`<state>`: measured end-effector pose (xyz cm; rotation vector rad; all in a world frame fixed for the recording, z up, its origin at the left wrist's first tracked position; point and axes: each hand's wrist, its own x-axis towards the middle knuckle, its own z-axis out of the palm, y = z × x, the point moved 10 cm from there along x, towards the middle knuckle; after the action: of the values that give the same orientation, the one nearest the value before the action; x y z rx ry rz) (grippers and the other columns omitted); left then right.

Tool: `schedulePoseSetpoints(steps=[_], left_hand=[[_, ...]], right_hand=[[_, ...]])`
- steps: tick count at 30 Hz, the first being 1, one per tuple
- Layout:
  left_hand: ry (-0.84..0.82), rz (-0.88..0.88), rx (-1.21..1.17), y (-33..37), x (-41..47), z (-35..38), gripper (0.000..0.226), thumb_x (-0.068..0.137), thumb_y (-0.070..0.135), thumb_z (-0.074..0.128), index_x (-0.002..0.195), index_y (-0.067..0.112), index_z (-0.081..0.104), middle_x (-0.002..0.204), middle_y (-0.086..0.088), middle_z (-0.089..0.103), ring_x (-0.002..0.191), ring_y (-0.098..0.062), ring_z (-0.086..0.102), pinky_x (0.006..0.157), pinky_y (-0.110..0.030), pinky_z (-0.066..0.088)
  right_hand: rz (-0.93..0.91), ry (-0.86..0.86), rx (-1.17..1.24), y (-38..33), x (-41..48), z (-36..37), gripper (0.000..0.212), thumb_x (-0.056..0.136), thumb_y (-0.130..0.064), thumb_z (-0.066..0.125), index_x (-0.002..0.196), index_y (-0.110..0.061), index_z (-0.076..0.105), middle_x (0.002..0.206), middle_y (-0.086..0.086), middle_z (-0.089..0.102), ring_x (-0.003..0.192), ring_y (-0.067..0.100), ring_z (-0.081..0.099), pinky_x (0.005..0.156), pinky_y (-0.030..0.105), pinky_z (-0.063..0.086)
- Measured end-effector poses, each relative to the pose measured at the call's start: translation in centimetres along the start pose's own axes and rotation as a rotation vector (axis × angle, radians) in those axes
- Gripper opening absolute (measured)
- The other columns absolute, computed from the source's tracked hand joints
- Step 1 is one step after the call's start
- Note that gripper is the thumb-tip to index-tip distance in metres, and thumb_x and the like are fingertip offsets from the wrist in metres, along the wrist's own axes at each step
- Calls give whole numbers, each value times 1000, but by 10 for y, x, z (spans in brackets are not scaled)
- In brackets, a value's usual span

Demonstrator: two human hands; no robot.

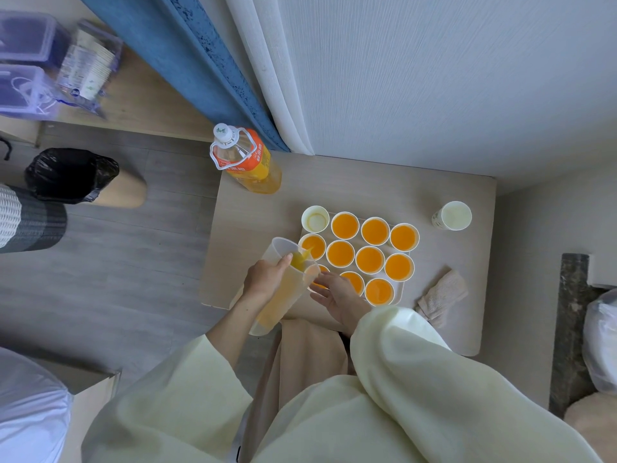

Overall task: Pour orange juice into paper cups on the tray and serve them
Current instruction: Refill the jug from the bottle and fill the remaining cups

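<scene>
Pitcher (283,289): translucent, part full of juice, tilted over the tray's left side so its spout feeds the middle-row cup (313,246). It is held in the left hand (267,279), fingers wrapped round its wall.
Right hand (337,295): fingers at the near-left cup (323,269), probably steadying it; pitcher hides the grip, so I cannot tell.
Tray (400,294): mid-desk, most cups filled, far-left cup (315,219) empty.
Bottle (248,162): desk's far left corner.
Spare cup (453,215): near the right edge.
Cloth (440,297): just right of the tray.
Nothing blocks the pour.

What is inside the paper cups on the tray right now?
Most cups hold orange juice; the far-left corner cup is empty. The pitcher in the left hand and the right hand cover most of one near cup, so its level is hidden.
</scene>
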<state>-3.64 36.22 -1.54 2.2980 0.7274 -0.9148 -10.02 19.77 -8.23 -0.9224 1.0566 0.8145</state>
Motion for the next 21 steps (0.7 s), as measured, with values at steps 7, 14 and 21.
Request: schedulePoseSetpoints(steps=[7,14,21], left_hand=[[8,-6,0,-1,1,-2,60,93,61,42,105,7,63,104,-12,65,93,-27,61,77,-34,48],[6,-11,-2,-5,0,-2,62,92,63,42,106,7,64,105,-12,66,93,-28,62,80,-36,51],[5,-13,4,-5,-1,-3,62,92,63,41,107,7,63,105,-12,65,94,-27,62,79,-35,50]], right_hand=[[7,8,8,0,-1,0,32,95,-11,59,126,-9,55,114,8,68,106,25,64,92,38,51],[7,6,6,3,-3,1,34,94,-10,60,128,-8,54,115,9,67,107,26,64,95,39,51],[4,7,20,2,-5,2,33,93,-8,61,125,-7,55,110,9,69,105,25,64,92,38,52]])
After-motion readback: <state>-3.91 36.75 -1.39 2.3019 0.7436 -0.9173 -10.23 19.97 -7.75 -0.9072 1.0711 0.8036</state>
